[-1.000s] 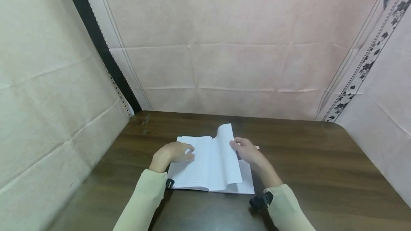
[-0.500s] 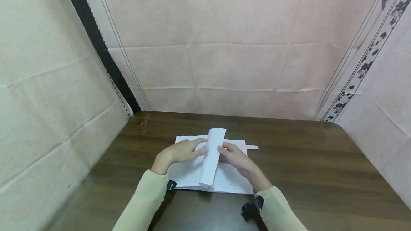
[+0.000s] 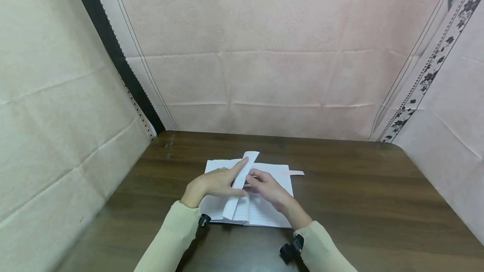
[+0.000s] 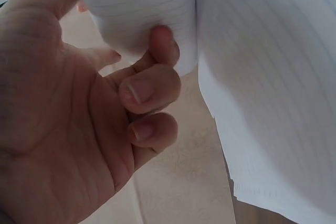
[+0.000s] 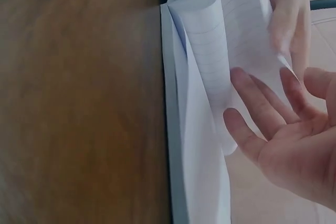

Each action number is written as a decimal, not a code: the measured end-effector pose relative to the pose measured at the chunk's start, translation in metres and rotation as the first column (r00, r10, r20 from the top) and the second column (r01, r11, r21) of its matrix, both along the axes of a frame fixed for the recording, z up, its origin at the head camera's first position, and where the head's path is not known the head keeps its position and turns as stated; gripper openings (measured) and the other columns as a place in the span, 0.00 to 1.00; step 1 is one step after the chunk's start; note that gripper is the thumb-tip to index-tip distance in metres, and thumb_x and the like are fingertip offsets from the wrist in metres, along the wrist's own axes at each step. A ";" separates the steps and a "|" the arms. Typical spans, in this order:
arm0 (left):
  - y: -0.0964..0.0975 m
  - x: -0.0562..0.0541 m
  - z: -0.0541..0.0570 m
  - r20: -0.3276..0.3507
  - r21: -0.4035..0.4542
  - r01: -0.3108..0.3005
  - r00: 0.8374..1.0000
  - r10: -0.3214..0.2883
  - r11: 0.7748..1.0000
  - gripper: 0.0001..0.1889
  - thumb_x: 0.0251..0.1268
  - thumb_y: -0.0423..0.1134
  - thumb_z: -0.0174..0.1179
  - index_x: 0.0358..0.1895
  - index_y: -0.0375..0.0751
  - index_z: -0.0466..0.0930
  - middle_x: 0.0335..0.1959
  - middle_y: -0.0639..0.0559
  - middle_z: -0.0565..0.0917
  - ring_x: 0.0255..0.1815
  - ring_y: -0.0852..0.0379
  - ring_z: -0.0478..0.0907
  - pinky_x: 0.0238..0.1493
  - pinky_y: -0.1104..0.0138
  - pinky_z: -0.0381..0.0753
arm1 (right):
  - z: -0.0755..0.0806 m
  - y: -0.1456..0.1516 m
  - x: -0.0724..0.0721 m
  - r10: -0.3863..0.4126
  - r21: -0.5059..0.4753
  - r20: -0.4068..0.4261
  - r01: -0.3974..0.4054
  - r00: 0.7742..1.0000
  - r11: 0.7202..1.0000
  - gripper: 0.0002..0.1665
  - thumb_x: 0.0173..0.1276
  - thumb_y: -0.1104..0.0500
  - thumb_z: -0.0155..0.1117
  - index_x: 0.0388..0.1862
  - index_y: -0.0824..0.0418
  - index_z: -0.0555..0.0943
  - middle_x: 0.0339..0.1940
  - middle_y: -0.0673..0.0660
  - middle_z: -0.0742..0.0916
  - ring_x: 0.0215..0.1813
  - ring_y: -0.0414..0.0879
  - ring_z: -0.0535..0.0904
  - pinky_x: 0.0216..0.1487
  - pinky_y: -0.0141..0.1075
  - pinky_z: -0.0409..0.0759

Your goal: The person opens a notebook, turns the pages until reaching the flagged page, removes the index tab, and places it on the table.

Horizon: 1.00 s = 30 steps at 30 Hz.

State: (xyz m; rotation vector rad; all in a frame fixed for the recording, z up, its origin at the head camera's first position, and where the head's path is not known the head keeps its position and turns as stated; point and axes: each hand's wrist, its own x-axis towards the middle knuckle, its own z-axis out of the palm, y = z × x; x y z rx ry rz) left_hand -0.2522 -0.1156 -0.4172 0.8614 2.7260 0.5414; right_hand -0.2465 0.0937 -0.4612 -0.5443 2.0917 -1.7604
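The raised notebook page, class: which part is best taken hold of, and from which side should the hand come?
Take the raised page by its free long edge near the top, pinching lightly from the left, where the left hand already meets it. It stands curled above the open notebook and is fixed at the spine, so only that edge is free. The right hand supports it from the right.

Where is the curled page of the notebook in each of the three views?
Head: the curled page stands at centre, between the left hand and right hand.
Left wrist: at top centre, against the fingertips.
Right wrist: upper centre, left of the fingers.
Shared landmark: the notebook and its lined pages, seen in all three.
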 end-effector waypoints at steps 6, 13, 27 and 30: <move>-0.004 -0.001 0.004 -0.018 -0.050 -0.078 0.997 0.077 0.996 0.51 0.64 0.45 0.64 0.82 0.52 0.38 0.22 0.52 0.73 0.24 0.56 0.71 0.32 0.61 0.72 | 0.004 0.004 0.000 0.054 0.035 -0.040 -0.053 0.998 0.998 0.22 0.82 0.53 0.50 0.64 0.65 0.76 0.59 0.65 0.84 0.58 0.57 0.83 0.68 0.57 0.67; -0.006 -0.003 0.000 -0.002 -0.109 -0.153 0.988 0.153 0.982 0.54 0.60 0.43 0.63 0.82 0.54 0.34 0.29 0.49 0.78 0.30 0.53 0.74 0.40 0.58 0.74 | 0.002 0.006 -0.001 0.033 0.111 -0.068 -0.025 0.997 0.993 0.18 0.80 0.57 0.53 0.61 0.64 0.79 0.55 0.62 0.86 0.51 0.55 0.86 0.66 0.59 0.69; -0.007 0.000 -0.006 0.111 -0.198 -0.252 0.954 0.278 0.947 0.57 0.63 0.32 0.66 0.81 0.66 0.31 0.21 0.49 0.73 0.20 0.53 0.68 0.28 0.61 0.70 | 0.001 0.025 -0.009 0.004 0.312 -0.232 0.071 0.973 0.947 0.13 0.76 0.58 0.59 0.55 0.58 0.84 0.44 0.56 0.87 0.38 0.49 0.83 0.42 0.40 0.79; -0.006 0.000 -0.007 0.145 -0.225 -0.273 0.940 0.309 0.935 0.57 0.63 0.31 0.66 0.81 0.69 0.31 0.22 0.49 0.72 0.20 0.54 0.67 0.26 0.63 0.69 | 0.001 0.034 -0.014 -0.067 0.329 -0.240 0.145 0.969 0.933 0.12 0.76 0.59 0.60 0.54 0.57 0.85 0.43 0.54 0.86 0.36 0.48 0.81 0.40 0.39 0.77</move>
